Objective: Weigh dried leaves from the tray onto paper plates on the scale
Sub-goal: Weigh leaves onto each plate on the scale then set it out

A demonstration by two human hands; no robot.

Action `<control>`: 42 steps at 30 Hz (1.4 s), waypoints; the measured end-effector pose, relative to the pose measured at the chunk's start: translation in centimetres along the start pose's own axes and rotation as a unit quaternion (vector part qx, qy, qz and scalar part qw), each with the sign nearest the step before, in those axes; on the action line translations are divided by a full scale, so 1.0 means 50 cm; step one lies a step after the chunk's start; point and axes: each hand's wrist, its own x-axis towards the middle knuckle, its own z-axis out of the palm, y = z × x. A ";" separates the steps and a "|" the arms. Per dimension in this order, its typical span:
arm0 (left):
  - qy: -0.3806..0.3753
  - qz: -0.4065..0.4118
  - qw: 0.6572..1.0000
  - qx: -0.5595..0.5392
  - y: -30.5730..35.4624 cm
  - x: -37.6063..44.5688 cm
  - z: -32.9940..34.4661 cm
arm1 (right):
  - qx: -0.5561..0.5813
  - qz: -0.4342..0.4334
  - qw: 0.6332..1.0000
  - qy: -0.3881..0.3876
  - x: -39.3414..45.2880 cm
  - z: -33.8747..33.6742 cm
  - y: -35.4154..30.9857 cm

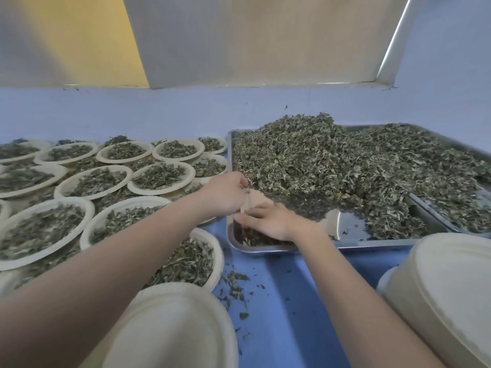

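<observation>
2 hands at tray (pixel 345 245) near-left corner, left hand (pixel 225 192) fingers pinching leaves, right hand (pixel 268 221) fingers spread flat.

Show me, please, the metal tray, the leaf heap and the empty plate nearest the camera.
metal tray (pixel 345 244): head view, near rim.
leaf heap (pixel 305 150): head view, heap's high middle.
empty plate (pixel 170 328): head view, bare surface.

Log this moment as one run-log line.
left hand: pinching leaves | right hand: resting in tray | filled plates: left of tray | scale: unseen
</observation>
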 end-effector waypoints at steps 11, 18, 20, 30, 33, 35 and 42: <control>-0.003 -0.009 0.999 -0.047 -0.006 -0.051 0.038 | -0.059 -0.068 0.994 0.060 -0.084 0.035 -0.051; 0.016 -0.017 0.999 -0.037 -0.001 -0.055 0.053 | -0.001 -0.080 0.990 0.113 -0.054 0.028 -0.038; 0.028 -0.020 0.999 -0.030 -0.003 -0.057 0.048 | 0.032 -0.089 0.985 0.145 -0.041 0.015 -0.032; 0.046 -0.021 0.997 -0.066 -0.010 -0.064 0.030 | 0.390 0.121 0.824 0.393 0.015 -0.022 -0.023; 0.037 -0.045 0.992 -0.116 -0.011 -0.062 0.038 | 0.647 0.199 0.639 0.364 0.015 -0.029 -0.017; 0.033 -0.069 0.985 -0.152 -0.009 -0.060 0.041 | 0.753 0.191 0.540 0.325 0.016 -0.029 -0.012; -0.015 -0.154 0.910 -0.385 0.005 -0.089 0.036 | 0.869 0.089 0.425 0.236 -0.024 -0.049 -0.059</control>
